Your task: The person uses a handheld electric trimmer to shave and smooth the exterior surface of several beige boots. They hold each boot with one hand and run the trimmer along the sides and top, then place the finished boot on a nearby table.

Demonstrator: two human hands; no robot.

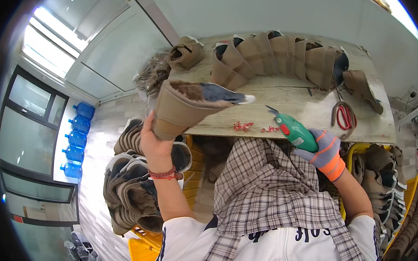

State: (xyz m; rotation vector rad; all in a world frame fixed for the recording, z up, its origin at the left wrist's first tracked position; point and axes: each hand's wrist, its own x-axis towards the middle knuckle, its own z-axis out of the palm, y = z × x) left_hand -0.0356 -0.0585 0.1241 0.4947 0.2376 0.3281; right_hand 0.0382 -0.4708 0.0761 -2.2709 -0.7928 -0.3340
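Note:
My bare left hand [154, 148], with a red cord at the wrist, is closed on a tan boot upper [184, 111]. The upper is tilted above the table's front left, its brown fleece lining and dark blue inner part showing, with a white tip pointing right. A grey and orange glove covers my right hand [327, 154], which is wrapped round green electric scissors [296, 132] with a red button. Their blades point up and left, apart from the upper. Small red scraps [242, 126] lie on the table [287, 104] between my hands.
A curved row of tan boot uppers [276, 55] stands along the table's back. Red-handled scissors [346, 117] lie at the right. More uppers are piled in yellow crates [144, 251] on both sides. Blue water bottles [77, 138] stand stacked at the far left.

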